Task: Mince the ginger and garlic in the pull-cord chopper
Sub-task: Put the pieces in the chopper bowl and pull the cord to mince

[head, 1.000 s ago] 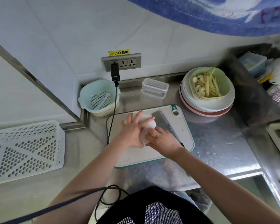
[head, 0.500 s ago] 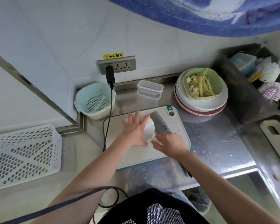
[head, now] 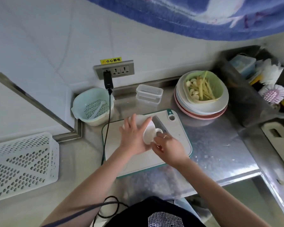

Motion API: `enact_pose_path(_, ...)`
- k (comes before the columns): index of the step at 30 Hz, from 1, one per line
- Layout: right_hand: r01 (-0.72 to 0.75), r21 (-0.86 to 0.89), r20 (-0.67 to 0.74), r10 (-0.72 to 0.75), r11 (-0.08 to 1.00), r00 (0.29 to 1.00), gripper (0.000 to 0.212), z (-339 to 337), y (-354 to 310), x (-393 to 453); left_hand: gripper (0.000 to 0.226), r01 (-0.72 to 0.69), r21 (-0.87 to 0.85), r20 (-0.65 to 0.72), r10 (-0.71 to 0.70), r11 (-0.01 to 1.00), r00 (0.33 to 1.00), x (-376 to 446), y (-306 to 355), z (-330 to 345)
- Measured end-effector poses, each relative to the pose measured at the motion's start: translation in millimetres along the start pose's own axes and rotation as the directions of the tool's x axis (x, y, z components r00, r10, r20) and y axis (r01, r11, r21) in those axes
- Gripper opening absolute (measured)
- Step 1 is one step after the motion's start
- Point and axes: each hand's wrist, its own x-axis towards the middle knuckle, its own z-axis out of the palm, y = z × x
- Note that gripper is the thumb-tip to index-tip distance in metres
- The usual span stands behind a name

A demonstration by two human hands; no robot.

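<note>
The white pull-cord chopper (head: 148, 134) lies tipped on its side on the cutting board (head: 179, 141), with its round lid facing right. My left hand (head: 134, 136) wraps over its body from the left and grips it. My right hand (head: 169, 147) is just right of the lid, fingers pinched on the white pull handle (head: 159, 130). What is inside the chopper is hidden. A green bowl (head: 219, 86) at the back right holds garlic cloves (head: 193, 90) and ginger strips (head: 206, 90).
A knife blade (head: 160, 122) lies on the board behind the chopper. The green bowl sits on stacked plates (head: 203, 108). A clear lidded box (head: 149, 93), a mint colander (head: 93, 106), a charger cable (head: 107, 122), a white perforated basket (head: 21, 163) and a bin of brushes (head: 269, 82) surround the board.
The chopper has tipped from under my palms onto its side. My right hand drew back to the lower right, then came in close to the lid again.
</note>
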Motion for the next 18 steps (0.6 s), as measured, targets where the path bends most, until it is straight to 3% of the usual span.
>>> enact_pose_path(2,0.025,-0.034,-0.036,-0.026,0.999,0.999,0.026,0.5,2.5,2.7,0.1,-0.013,0.007,0.011,0.013,1.0,1.0,1.5,1.3,-0.9)
enact_pose_path(7,0.08,-0.185,0.103,-0.061,0.979,0.993,0.02,3.9,8.9,1.5,0.106,0.019,0.001,0.093,-0.019,1.0,0.995,1.9,1.1,8.5)
enact_pose_path(8,0.043,-0.226,0.13,-0.014,0.973,0.991,0.019,-4.1,17.5,-0.3,0.107,0.029,-0.003,0.093,-0.028,1.0,0.995,2.3,1.2,8.3)
enact_pose_path(10,-0.198,-0.323,0.163,0.261,0.926,0.952,0.025,-25.3,52.8,-11.6,0.107,0.035,-0.01,0.104,-0.033,0.999,0.994,1.9,2.1,7.6)
enact_pose_path(12,-0.487,-0.328,0.036,0.526,0.809,0.85,0.033,-48.0,93.1,-27.5,0.107,0.033,-0.014,0.112,-0.031,0.999,0.993,3.0,1.7,8.5)
enact_pose_path(14,-0.616,-0.293,0.031,0.651,0.731,0.759,0.028,-49.2,90.4,-23.7,0.106,0.036,-0.029,0.118,-0.032,0.999,0.993,3.1,3.5,8.7)
enact_pose_path(16,-0.352,-0.3,0.138,0.406,0.886,0.903,0.017,-19.8,52.5,-9.0,0.107,0.037,-0.032,0.122,-0.033,0.999,0.992,3.0,3.1,8.6)
enact_pose_path(18,-0.094,-0.243,0.242,0.154,0.966,0.958,0.029,13.0,22.1,-6.3,0.108,0.034,-0.021,0.124,-0.031,0.999,0.992,2.5,1.3,8.7)
